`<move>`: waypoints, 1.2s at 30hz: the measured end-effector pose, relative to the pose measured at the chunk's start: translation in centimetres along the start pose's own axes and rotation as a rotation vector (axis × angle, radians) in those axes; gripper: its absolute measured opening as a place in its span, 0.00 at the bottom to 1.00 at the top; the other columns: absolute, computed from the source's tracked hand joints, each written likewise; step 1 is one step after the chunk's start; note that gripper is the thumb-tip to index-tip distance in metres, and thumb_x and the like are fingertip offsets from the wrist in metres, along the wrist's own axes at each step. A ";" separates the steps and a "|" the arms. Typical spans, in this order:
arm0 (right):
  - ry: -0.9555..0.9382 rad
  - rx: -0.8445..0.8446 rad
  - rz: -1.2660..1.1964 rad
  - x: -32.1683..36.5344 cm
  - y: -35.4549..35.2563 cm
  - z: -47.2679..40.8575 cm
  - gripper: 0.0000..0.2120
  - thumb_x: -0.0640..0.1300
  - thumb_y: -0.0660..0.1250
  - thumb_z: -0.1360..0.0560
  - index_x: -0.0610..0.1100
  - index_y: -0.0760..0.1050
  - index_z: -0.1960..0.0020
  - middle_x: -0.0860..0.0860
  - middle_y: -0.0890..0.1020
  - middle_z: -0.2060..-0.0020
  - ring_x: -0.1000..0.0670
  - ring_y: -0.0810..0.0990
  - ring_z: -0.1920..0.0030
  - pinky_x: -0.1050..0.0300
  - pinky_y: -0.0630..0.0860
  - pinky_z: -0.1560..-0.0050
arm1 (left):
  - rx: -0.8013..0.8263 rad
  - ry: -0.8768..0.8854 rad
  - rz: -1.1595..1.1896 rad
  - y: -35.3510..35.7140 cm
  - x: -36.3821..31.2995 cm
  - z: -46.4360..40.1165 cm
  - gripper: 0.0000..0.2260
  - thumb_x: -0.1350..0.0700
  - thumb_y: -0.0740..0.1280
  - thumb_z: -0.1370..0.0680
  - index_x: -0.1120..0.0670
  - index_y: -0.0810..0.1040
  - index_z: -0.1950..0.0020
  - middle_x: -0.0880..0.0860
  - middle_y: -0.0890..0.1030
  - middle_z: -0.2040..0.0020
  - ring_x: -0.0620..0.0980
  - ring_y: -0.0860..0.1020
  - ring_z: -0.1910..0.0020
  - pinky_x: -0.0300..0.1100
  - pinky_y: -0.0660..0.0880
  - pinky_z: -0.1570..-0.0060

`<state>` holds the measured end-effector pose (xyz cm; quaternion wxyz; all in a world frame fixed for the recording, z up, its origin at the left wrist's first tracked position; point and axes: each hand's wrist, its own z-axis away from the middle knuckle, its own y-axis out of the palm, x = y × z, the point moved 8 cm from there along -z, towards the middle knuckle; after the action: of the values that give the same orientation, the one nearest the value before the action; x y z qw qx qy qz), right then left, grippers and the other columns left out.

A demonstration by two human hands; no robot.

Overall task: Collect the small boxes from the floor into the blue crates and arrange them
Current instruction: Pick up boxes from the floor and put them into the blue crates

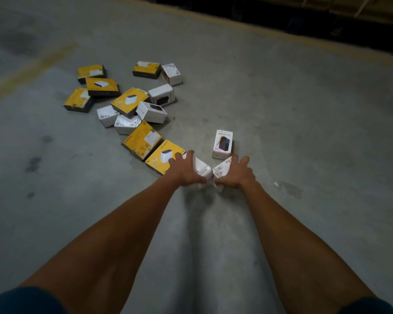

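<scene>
Boxes [132,103] left; open floor [293,109] right

A grey concrete floor [281,109] carries a scatter of small boxes. Left of centre, 7 flat yellow boxes [128,101] lie mixed with 6 white boxes [151,112], several touching or overlapping. To the right, apart from them, 1 white box labelled HALLEY [222,143] stands upright.
</scene>
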<state>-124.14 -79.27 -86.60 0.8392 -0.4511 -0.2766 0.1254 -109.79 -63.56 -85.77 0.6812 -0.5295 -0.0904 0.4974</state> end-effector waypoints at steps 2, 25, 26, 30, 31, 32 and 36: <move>0.101 -0.017 -0.259 0.0 -3.1 1.6 0.52 0.67 0.78 0.40 0.51 0.61 0.24 0.42 0.64 0.32 0.35 0.74 0.34 0.45 0.74 0.33 | -0.018 -0.096 0.371 -4.0 -0.1 2.2 0.45 0.32 0.78 0.34 0.44 0.66 0.23 0.62 0.70 0.28 0.64 0.71 0.29 0.53 0.75 0.38; -0.087 0.180 -1.088 31.8 -55.1 38.2 0.41 0.70 0.82 0.41 0.60 0.72 0.33 0.50 0.83 0.40 0.45 0.85 0.44 0.37 0.86 0.56 | 0.236 -0.004 1.364 -60.5 -26.4 37.0 0.47 0.14 0.57 0.36 0.44 0.81 0.30 0.55 0.84 0.34 0.57 0.81 0.34 0.61 0.74 0.31; -0.087 0.152 -1.095 33.3 -57.5 39.5 0.41 0.70 0.82 0.42 0.59 0.71 0.34 0.51 0.84 0.41 0.45 0.86 0.45 0.38 0.86 0.57 | 0.226 0.007 1.352 -63.1 -27.3 38.4 0.46 0.15 0.59 0.35 0.45 0.81 0.31 0.55 0.84 0.35 0.57 0.82 0.36 0.59 0.75 0.33; -0.133 0.113 -1.070 39.9 -65.9 44.6 0.40 0.73 0.80 0.42 0.60 0.71 0.36 0.51 0.85 0.45 0.46 0.87 0.48 0.39 0.86 0.55 | 0.150 0.086 1.188 -73.3 -29.5 43.8 0.34 0.27 0.73 0.31 0.44 0.79 0.31 0.54 0.84 0.36 0.55 0.83 0.37 0.55 0.80 0.38; -0.160 0.113 -1.042 41.6 -67.7 45.7 0.40 0.75 0.79 0.43 0.60 0.72 0.37 0.51 0.85 0.46 0.46 0.87 0.49 0.39 0.86 0.54 | 0.101 0.103 1.137 -75.8 -29.6 44.9 0.30 0.31 0.76 0.30 0.43 0.80 0.32 0.53 0.85 0.37 0.55 0.83 0.38 0.57 0.80 0.37; -0.183 0.112 -1.009 43.3 -69.3 46.7 0.40 0.77 0.78 0.44 0.61 0.74 0.38 0.51 0.86 0.46 0.47 0.87 0.49 0.40 0.86 0.53 | 0.044 0.119 1.108 -78.1 -29.5 45.8 0.27 0.34 0.77 0.29 0.43 0.80 0.34 0.53 0.86 0.39 0.57 0.83 0.38 0.59 0.79 0.36; -0.278 0.135 -1.000 50.0 -73.9 50.3 0.38 0.78 0.76 0.41 0.55 0.83 0.41 0.50 0.88 0.50 0.47 0.88 0.49 0.41 0.84 0.44 | -0.114 0.172 1.178 -86.9 -27.7 50.1 0.23 0.39 0.76 0.25 0.46 0.81 0.33 0.53 0.86 0.41 0.59 0.83 0.37 0.60 0.77 0.33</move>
<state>-115.28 -63.15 14.21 0.7792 -0.1878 -0.5582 -0.2142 -105.31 -48.50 17.06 0.2661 -0.5645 0.2475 0.7411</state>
